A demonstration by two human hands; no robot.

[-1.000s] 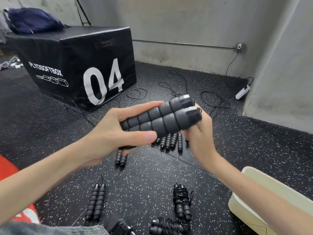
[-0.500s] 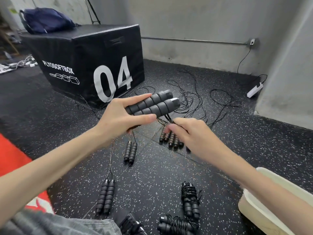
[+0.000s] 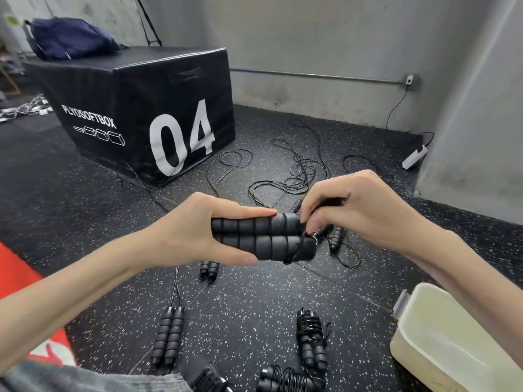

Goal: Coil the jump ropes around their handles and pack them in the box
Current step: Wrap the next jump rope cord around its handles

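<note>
Midair, left hand point(image 3: 195, 239) is gripping paired foam handles point(image 3: 260, 240) over the floor; right hand point(image 3: 365, 210) is pinching the cord point(image 3: 295, 247), starting coiling. Next: steady tension, successive turns.

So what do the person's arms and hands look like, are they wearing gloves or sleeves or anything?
No gloves and no sleeves in view: both forearms are bare up to the frame edge. The left hand and right hand carry no rings, watch or wristbands that I can see. Fingernails look short and unpainted. The only clothing visible is a bit of grey fabric at the bottom edge, probably trousers.
</note>
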